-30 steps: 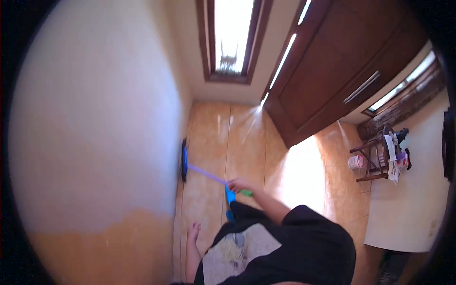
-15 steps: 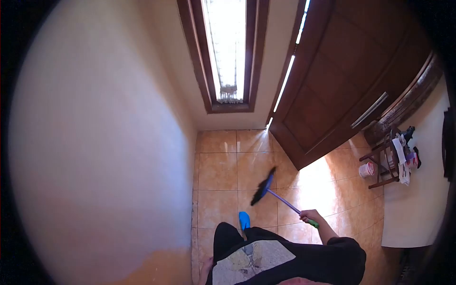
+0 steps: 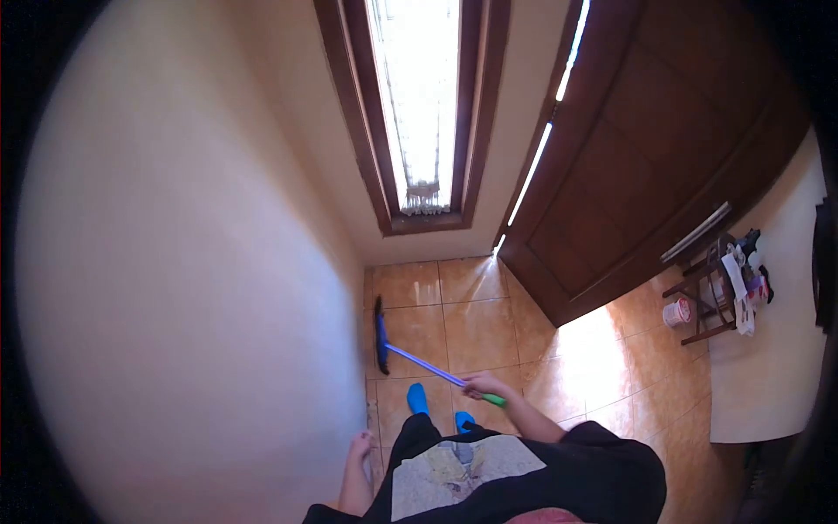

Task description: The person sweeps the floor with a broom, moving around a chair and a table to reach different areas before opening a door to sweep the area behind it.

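Observation:
My right hand [image 3: 484, 385] is closed round the purple handle of a broom [image 3: 428, 362], just above its green end grip. The broom slants down to the left. Its blue and black head [image 3: 382, 339] is at the tiled floor [image 3: 480, 327], close beside the left wall. Low at the left, my left hand [image 3: 361, 443] hangs near that wall with its fingers loosely curled. I see nothing in it. Both my feet, in blue socks [image 3: 417, 399], show below the broom handle.
On the left rises a pale wall [image 3: 201, 262]. Ahead are a narrow window [image 3: 423, 113] and a brown wooden door [image 3: 646, 175] standing ajar. A small wooden stool [image 3: 698, 301] with several items on it stands at the right, beside a white tub [image 3: 676, 312].
The broom has swung left, from the middle of the floor to beside the wall, with my right hand moving along. My left hand has come up and forward. Both feet now show.

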`<state>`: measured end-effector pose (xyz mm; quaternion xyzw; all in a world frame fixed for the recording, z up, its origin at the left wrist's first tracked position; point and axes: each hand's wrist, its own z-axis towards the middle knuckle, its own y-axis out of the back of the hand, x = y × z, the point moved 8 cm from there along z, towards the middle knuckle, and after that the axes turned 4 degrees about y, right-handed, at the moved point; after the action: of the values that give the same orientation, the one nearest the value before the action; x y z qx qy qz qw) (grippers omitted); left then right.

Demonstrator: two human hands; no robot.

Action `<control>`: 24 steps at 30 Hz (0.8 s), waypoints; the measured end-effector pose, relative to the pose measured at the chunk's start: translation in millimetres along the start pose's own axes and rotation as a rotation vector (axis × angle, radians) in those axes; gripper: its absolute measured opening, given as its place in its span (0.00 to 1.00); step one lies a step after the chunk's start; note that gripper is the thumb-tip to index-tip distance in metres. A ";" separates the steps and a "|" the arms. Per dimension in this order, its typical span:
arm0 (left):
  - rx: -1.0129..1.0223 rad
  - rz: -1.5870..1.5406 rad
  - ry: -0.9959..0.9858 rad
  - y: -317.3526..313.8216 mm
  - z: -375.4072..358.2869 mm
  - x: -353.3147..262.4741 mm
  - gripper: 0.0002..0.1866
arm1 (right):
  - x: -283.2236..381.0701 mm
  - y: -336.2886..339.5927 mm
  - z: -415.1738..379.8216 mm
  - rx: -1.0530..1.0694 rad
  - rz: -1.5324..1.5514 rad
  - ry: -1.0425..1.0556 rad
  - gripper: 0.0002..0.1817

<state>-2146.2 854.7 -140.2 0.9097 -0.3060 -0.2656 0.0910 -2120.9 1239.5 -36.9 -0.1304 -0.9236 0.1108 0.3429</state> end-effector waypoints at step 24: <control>0.220 -0.113 0.040 -4.1 75.2 -15.0 0.11 | 78.8 65.1 -160.7 -0.449 0.005 -0.108 0.09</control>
<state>-2194.7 866.7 -198.5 0.9351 -0.2796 -0.2170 -0.0186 -2061.3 1344.3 110.5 -0.1997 -0.9419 -0.0898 0.2549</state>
